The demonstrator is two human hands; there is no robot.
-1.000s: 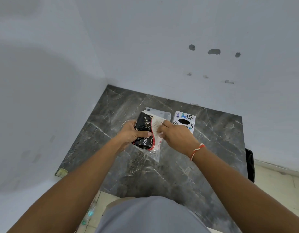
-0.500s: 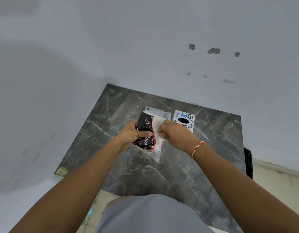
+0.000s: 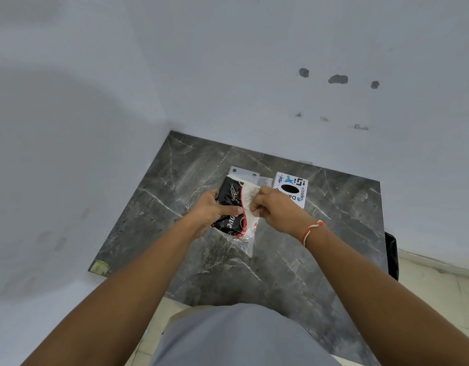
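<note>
A packet (image 3: pixel 232 204), black with gold script, a red stripe and a white part, is held just above the dark marble tabletop (image 3: pixel 280 265). My left hand (image 3: pixel 210 211) grips its black side, thumb across the front. My right hand (image 3: pixel 274 207) pinches the white edge of the packet between thumb and fingers. A clear plastic flap (image 3: pixel 247 247) hangs from the packet's lower end toward me.
A white card with a black oval and printed logos (image 3: pixel 291 187) lies flat just right of the packet. A pale flat piece with holes (image 3: pixel 244 173) lies behind it. White walls close the table on the left and back. A black object (image 3: pixel 391 256) sits beyond the right edge.
Both hands and the packet have stayed in nearly the same spot. My right fingers have shifted a little along the white edge, curling tighter on it.
</note>
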